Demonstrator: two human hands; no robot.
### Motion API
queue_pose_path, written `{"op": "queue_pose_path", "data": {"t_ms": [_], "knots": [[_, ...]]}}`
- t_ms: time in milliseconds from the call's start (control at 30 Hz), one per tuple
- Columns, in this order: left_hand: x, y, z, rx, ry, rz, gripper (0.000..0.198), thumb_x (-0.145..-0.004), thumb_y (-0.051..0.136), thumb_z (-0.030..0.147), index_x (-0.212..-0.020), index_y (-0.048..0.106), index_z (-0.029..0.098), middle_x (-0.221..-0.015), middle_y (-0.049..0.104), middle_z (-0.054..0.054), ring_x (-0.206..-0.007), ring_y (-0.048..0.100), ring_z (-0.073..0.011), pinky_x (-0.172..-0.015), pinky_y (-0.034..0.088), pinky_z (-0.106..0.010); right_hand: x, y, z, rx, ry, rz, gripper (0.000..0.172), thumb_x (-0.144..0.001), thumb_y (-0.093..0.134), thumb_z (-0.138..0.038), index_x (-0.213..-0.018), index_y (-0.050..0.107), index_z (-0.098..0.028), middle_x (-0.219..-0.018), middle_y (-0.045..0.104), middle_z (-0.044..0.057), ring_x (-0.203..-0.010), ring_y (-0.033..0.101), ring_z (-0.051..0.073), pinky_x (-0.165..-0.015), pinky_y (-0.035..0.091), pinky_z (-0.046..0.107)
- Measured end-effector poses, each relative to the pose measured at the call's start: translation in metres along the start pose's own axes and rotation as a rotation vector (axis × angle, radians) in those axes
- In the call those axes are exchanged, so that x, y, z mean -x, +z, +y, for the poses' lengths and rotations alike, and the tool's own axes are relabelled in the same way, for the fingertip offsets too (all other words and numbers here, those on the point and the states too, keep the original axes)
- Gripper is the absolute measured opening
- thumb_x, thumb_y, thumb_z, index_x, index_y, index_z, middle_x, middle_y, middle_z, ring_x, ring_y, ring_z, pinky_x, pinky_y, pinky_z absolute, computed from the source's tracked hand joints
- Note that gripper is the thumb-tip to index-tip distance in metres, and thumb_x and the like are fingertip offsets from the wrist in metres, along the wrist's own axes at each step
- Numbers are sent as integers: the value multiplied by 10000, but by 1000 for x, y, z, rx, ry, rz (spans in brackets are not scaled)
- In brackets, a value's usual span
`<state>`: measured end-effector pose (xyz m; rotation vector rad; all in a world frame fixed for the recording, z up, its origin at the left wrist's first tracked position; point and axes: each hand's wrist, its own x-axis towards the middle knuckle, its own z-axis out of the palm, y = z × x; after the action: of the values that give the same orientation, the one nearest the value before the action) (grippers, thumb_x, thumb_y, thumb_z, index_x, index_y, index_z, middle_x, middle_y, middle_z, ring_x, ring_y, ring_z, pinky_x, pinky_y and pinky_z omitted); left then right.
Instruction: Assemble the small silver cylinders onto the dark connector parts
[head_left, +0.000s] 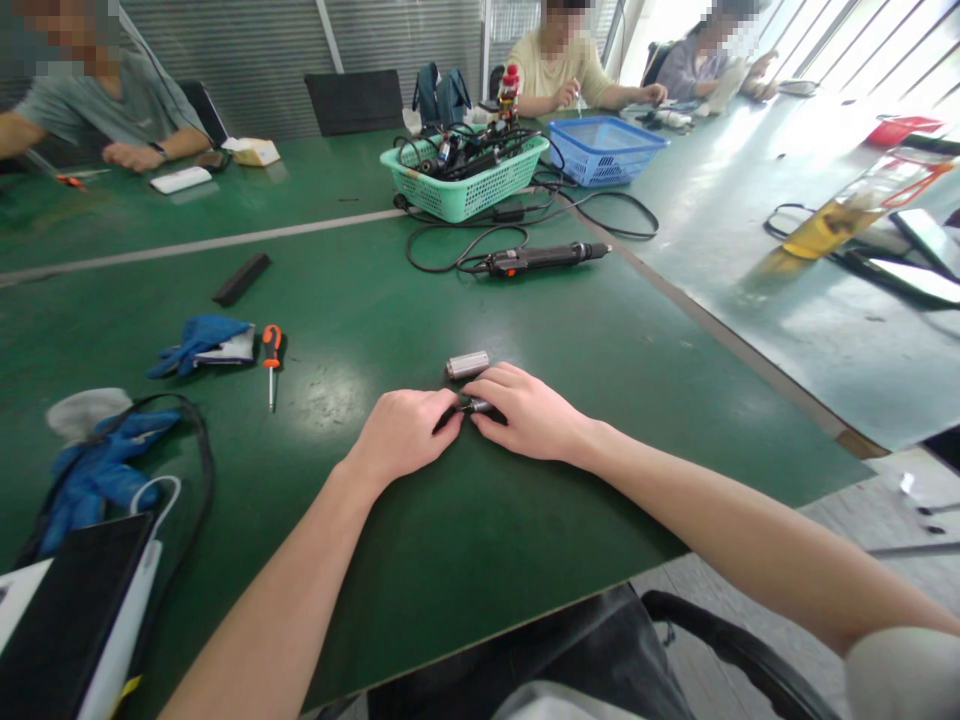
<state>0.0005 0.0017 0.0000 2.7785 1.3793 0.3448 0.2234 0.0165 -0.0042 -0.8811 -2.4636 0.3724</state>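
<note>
My left hand and my right hand rest on the green table, meeting fingertip to fingertip around a small dark and silver part. Both hands have their fingers curled and pinched on it. Most of the part is hidden by the fingers. A short silver cylinder lies on the table just beyond my right hand, not touched by either hand.
An orange-handled screwdriver and blue gloves lie to the left. A black electric screwdriver with its cable lies farther back, before a green basket and a blue basket. Other people sit at the far side.
</note>
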Motion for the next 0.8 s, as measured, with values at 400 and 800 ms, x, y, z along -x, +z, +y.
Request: {"op": "queue_pose_path", "data": {"t_ms": [400, 800], "knots": [[0, -2, 3, 37, -36, -15, 312, -986, 487, 473, -954, 652, 211, -834, 728, -17, -680, 636, -160, -614, 373, -272, 11, -30, 8, 253, -173, -194, 331, -1016, 430, -229, -1287, 619, -214, -1152, 634, 130, -1058, 599, 258, -943, 512, 435], [7, -6, 7, 15, -52, 17, 328, -999, 443, 454, -935, 664, 220, -808, 723, -14, -649, 632, -154, -609, 389, -274, 108, -135, 164, 403, 303, -159, 369, -974, 447, -252, -1264, 659, -166, -1233, 680, 149, -1109, 658, 286, -1002, 491, 447]]}}
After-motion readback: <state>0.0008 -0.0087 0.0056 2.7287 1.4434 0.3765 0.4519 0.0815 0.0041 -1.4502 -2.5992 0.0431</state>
